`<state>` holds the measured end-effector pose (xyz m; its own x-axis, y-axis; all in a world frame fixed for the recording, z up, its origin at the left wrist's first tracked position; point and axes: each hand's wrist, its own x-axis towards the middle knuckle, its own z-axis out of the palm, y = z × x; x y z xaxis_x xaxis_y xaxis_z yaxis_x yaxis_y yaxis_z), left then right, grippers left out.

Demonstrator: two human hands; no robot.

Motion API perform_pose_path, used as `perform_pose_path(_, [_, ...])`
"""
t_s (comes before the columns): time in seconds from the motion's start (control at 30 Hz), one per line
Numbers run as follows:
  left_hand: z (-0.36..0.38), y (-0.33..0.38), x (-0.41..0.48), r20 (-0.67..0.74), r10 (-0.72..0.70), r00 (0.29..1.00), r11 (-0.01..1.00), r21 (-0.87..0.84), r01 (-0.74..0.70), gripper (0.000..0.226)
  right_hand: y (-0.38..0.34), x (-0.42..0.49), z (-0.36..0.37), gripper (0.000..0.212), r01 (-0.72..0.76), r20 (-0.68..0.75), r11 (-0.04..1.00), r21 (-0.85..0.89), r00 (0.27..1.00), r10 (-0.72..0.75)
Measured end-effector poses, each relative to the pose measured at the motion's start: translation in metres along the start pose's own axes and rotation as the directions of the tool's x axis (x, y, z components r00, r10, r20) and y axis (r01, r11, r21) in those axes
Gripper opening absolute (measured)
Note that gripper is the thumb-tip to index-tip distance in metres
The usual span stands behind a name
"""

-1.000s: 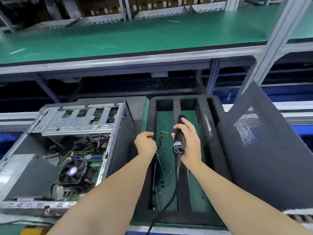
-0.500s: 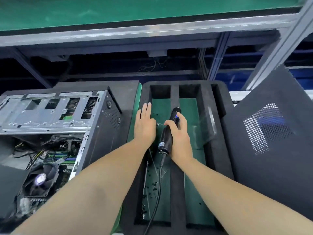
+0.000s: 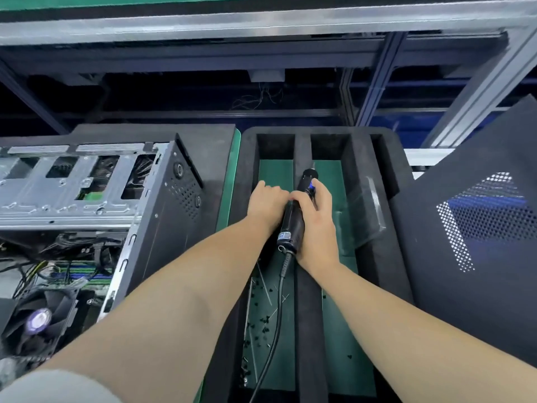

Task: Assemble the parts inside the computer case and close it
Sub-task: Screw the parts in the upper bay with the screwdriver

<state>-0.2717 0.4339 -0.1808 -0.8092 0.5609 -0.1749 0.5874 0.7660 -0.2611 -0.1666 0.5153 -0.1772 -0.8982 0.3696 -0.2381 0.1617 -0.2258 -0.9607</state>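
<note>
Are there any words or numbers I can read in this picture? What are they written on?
Nothing here can be read.
Small label on the electric screwdriver: too blurred to read.
Round sticker on the cooling fan: too blurred to read.

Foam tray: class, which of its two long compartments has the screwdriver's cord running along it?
The left compartment: the black cord trails along it among scattered screws; the right compartment holds clear plastic instead.
</note>
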Motion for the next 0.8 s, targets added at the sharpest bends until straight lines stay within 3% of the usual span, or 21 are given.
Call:
perform_pose_path(0.07, [0.001,0.000,0.002,0.023,0.000,1.000,0.997,-0.073,0.002,0.015,0.003,0.003,-0.004,0.053,0.062,-0.023,0.989,-0.137,0.998,-0.065])
perform_pose_path(0.17, [0.000,-0.001,0.005,0.026,-0.006,1.000,0.994,-0.105,0.009,0.017,0.006,0.003,-0.006,0.051,0.122,0.000,0.977,-0.177,0.992,-0.124])
perform_pose_path(0.23, [-0.004,-0.001,0.009,0.018,-0.103,0.995,0.951,-0.292,0.104,0.014,0.007,0.004,-0.005,0.053,0.150,-0.035,0.972,-0.179,0.987,-0.159])
perform_pose_path(0.3, [-0.014,-0.004,0.009,0.064,-0.292,0.954,0.762,-0.587,0.273,0.017,0.004,0.003,-0.005,0.054,0.134,-0.036,0.961,-0.240,0.988,-0.147])
perform_pose_path(0.33, [-0.020,-0.007,0.006,0.105,-0.372,0.922,0.621,-0.710,0.331,0.018,0.002,0.001,-0.006,0.053,0.142,-0.018,0.959,-0.245,0.988,-0.151])
perform_pose_path(0.37, [-0.025,-0.010,0.001,0.143,-0.439,0.887,0.456,-0.815,0.358,0.021,-0.004,-0.003,-0.005,0.051,0.080,-0.019,0.988,-0.133,0.996,-0.084])
perform_pose_path(0.4, [-0.030,-0.012,-0.007,0.189,-0.495,0.848,0.280,-0.889,0.362,0.024,-0.008,-0.008,-0.005,0.050,0.113,-0.012,0.978,-0.174,0.993,-0.117])
perform_pose_path(0.47, [-0.041,-0.016,-0.024,0.313,-0.530,0.789,-0.080,-0.944,0.321,0.017,-0.019,-0.016,-0.005,0.044,0.212,-0.007,0.944,-0.254,0.975,-0.221])
perform_pose_path(0.53, [-0.052,-0.023,-0.040,0.384,-0.462,0.799,-0.329,-0.912,0.247,0.014,-0.036,-0.023,0.001,0.031,0.272,-0.050,0.929,-0.251,0.955,-0.293])
perform_pose_path(0.6, [-0.069,-0.034,-0.053,0.397,-0.380,0.835,-0.497,-0.849,0.178,0.021,-0.064,-0.031,0.016,0.027,0.395,-0.072,0.877,-0.273,0.901,-0.428])
perform_pose_path(0.67, [-0.091,-0.047,-0.065,0.377,-0.337,0.863,-0.620,-0.778,0.098,0.025,-0.098,-0.043,0.031,0.020,0.472,-0.117,0.862,-0.183,0.861,-0.496])
perform_pose_path(0.8, [-0.136,-0.075,-0.089,0.324,-0.322,0.889,-0.742,-0.670,-0.025,0.023,-0.159,-0.066,0.064,0.016,0.567,-0.135,0.819,-0.082,0.808,-0.573])
